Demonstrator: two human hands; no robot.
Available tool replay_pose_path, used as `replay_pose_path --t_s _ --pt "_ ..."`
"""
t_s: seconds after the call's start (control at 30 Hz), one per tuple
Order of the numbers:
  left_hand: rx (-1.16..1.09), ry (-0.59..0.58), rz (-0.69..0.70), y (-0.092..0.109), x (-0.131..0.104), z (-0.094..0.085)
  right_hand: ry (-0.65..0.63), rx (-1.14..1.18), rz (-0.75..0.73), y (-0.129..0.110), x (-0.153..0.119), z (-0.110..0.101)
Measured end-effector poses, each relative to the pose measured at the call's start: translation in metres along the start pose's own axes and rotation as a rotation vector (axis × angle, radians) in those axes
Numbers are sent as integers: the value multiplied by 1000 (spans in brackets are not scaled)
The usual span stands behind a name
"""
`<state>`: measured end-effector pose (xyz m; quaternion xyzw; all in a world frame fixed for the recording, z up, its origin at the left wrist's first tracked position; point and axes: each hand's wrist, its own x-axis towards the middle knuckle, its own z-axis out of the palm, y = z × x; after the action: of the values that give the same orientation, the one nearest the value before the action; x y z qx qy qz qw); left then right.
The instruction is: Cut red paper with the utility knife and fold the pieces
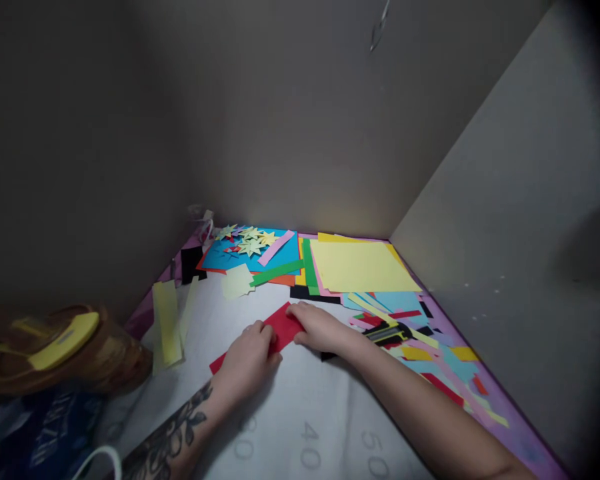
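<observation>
- Presently, a red strip [283, 327] is held in both hands, just below the middle of the view, slanted over a white sheet [300, 393].
- Its eight-o'clock part is kept narrowly between the thumb and curled fingers of the left hand [247, 353].
- Its two-o'clock end is pinched by the right hand [317, 327], thumb and fingers drawn close together.
- At twelve o'clock from the strip, two green strips [279, 272] are laid; at eleven, a cream piece [237, 283] is touched by one of them.
- Between eleven and twelve, farther out, stars [251, 247] are heaped on a blue sheet [286, 259].
- At two o'clock, a pale yellow sheet [365, 267] is stacked over others.
- At three, beyond the right wrist, a cutter [387, 332] is surrounded by scraps [464, 353].
- At nine, yellow strips [169, 327] are placed; farther out, a brown pot [123, 360] is blurred.
- At eight, a blue bag [50, 427] is seen.
</observation>
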<state>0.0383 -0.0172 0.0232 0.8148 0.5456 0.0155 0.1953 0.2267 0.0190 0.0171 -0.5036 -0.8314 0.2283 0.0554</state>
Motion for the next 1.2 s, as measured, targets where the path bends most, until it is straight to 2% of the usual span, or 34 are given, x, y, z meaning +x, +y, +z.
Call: replay_pose_path --t_s 0.13,0.23,0.3,0.4,0.47,0.53,0.57,0.6,0.67,0.77,0.8,0.9,0.97,1.07,1.2 --pt "-63 9 22 -5 1 -4 -1 61 -15 7 -6 -3" --pt "-52 87 42 -10 4 -10 68 109 -23 30 -22 -21" --pt "-29 112 32 -14 5 -14 142 89 72 55 -38 -37" --pt "-28 80 11 -15 4 -15 238 -93 333 95 -65 -56" --pt "-21 67 21 -13 3 -14 436 -275 520 113 -81 -60" --pt "-3 61 37 -8 2 -12 551 -318 519 117 -94 -57" --pt "11 59 37 -5 1 -11 535 -270 440 113 -98 -54" --pt "28 64 25 -3 1 -10 468 -185 326 107 -101 -50" --pt "74 83 -2 2 0 -8 274 -24 89 85 -102 -40" --pt "163 68 34 8 0 1 222 45 -78 43 -89 -24" --pt "194 55 60 9 -1 6 145 32 -119 29 -81 -19" --pt "273 86 97 12 -3 24 -29 17 -159 -6 -52 -6" --pt "305 116 89 10 -6 35 -83 36 -187 -20 -32 2" --pt "338 151 65 0 -14 44 -148 69 -239 -29 -11 14" --pt "364 143 4 -18 -35 49 -163 19 -239 -32 -4 29"
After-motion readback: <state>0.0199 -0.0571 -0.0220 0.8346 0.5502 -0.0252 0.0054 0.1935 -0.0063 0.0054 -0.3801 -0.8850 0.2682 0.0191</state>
